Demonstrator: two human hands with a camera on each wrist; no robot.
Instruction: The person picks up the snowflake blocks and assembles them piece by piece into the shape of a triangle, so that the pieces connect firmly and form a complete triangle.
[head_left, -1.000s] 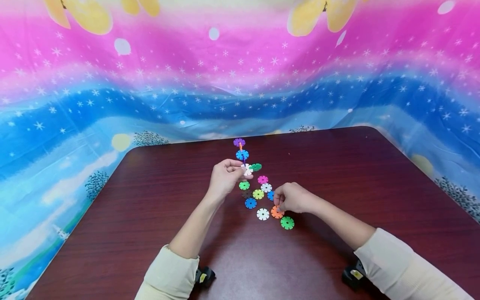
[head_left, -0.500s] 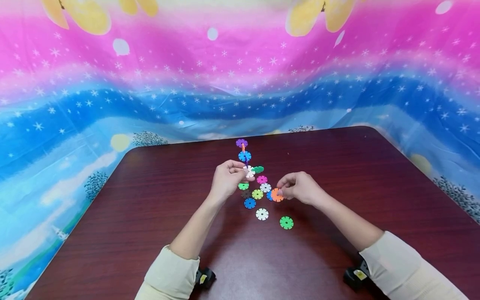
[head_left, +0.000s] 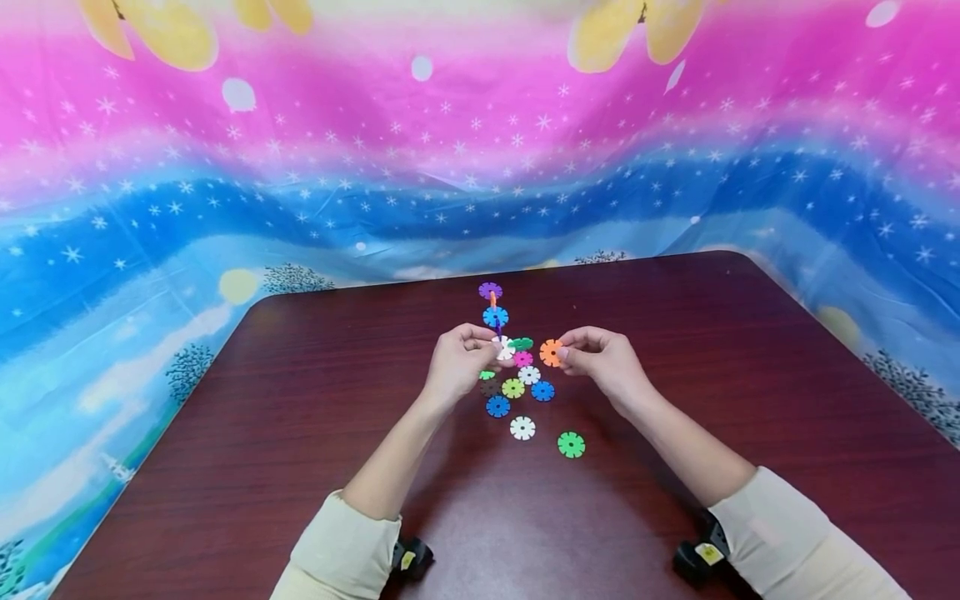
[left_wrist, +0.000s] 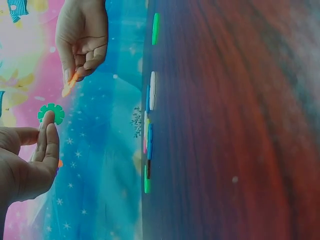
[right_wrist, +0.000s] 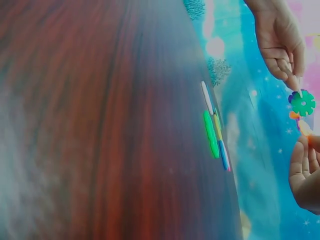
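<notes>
My left hand (head_left: 459,365) pinches a white notched disc (head_left: 505,348) between thumb and fingers, held up above the table. Joined to that disc is a chain of others: a dark green disc (head_left: 521,343) on its right, then a purple one seen edge-on, a blue disc (head_left: 495,317), an orange one edge-on and a purple disc (head_left: 491,291) at the far end. To the right, my right hand (head_left: 606,363) pinches a loose orange notched disc (head_left: 551,352) by its edge. A small gap separates it from the green disc. In the left wrist view the green disc (left_wrist: 51,114) stands above the left fingertips.
Several loose discs lie below the hands on the dark red table (head_left: 480,517): a pink disc (head_left: 522,358), a yellow-green disc (head_left: 513,388), blue discs, a white disc (head_left: 522,428) and a green disc (head_left: 571,444) nearest the front. A patterned cloth (head_left: 465,167) hangs behind.
My right hand has lifted the orange disc off the table, away from beside the green one, and carried it up toward the chain. My left hand has shifted slightly right with the chain.
</notes>
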